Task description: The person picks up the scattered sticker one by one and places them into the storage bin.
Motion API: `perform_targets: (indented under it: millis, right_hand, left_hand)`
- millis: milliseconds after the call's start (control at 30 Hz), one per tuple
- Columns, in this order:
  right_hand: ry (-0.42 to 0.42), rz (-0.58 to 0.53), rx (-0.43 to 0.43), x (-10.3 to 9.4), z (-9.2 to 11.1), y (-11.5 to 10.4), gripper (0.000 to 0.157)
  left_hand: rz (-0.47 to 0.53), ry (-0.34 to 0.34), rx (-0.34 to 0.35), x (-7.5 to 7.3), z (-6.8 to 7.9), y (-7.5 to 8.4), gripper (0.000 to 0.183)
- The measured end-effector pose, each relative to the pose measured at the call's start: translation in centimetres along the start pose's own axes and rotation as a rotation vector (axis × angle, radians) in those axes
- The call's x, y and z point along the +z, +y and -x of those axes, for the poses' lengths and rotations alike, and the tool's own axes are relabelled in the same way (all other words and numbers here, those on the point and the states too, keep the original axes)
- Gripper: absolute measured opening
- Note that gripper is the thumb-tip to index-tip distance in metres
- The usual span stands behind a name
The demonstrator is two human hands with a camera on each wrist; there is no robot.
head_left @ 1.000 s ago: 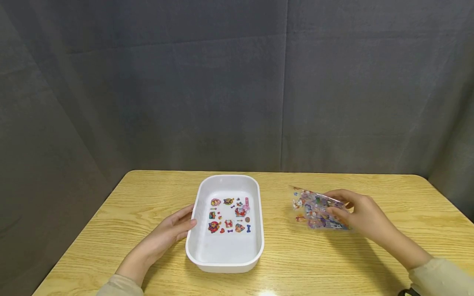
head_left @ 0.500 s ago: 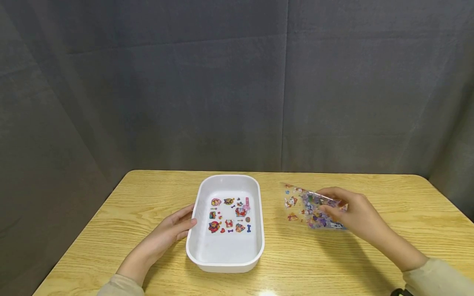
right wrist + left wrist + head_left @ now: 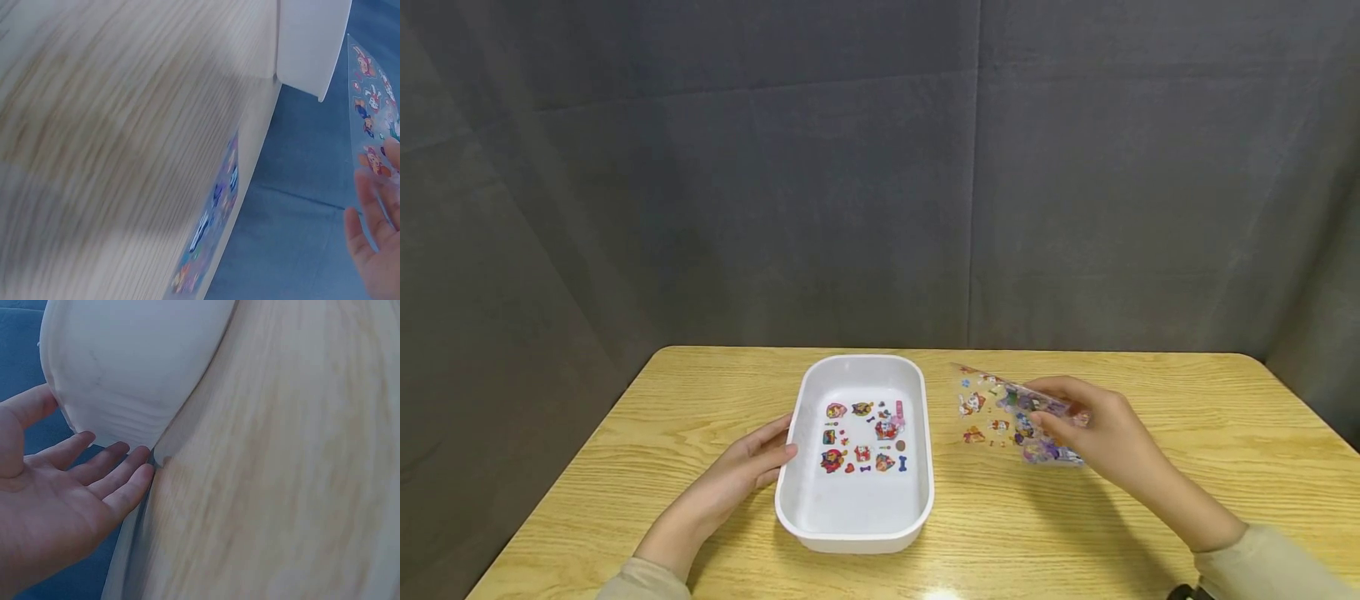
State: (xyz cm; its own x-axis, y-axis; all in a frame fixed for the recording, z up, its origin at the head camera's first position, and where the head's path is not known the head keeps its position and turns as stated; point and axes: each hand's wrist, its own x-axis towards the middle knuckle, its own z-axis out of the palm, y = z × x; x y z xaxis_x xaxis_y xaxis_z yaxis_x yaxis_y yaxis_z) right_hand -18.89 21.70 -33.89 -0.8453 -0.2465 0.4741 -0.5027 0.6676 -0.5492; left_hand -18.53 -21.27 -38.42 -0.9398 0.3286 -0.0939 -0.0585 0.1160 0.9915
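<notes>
My left hand point(image 3: 733, 475) rests against the left side of a white plastic tray point(image 3: 857, 504), thumb at the rim. In the left wrist view its loosely extended fingers point(image 3: 128, 481) touch the outer wall. Inside the tray lies a clear sticker sheet point(image 3: 862, 452) with cartoon dogs, bones and hearts. To the right, my right hand point(image 3: 1101, 425) pinches a clear sticker sheet point(image 3: 973, 404) printed with small animal figures, tilted and raised over the table. Below it, a purple-blue sticker sheet point(image 3: 215, 212) lies flat on the wood, partly covered by the held sheet in the head view.
The light wood table point(image 3: 700, 392) has rounded far corners. Behind it hangs a dark grey curtain point(image 3: 850, 208). A gap of bare wood separates the tray from the sheets on the right.
My right hand has moved left with its sticker sheet, toward the tray, uncovering more of the sheet's printed figures. The left hand and the tray stay in place.
</notes>
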Motion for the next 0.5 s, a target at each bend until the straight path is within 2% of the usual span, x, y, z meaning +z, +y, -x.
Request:
perform_targets:
  millis: [233,500]
  right_hand:
    - [-0.006,-0.054,0.002,0.8,-0.5,-0.7,0.030]
    - [-0.007,-0.088,-0.002,1.6,-1.0,-2.1,0.031]
  left_hand:
    - [0.001,-0.008,0.002,-0.1,0.0,0.0,0.068]
    - [0.000,0.012,-0.010,0.0,0.1,0.0,0.067]
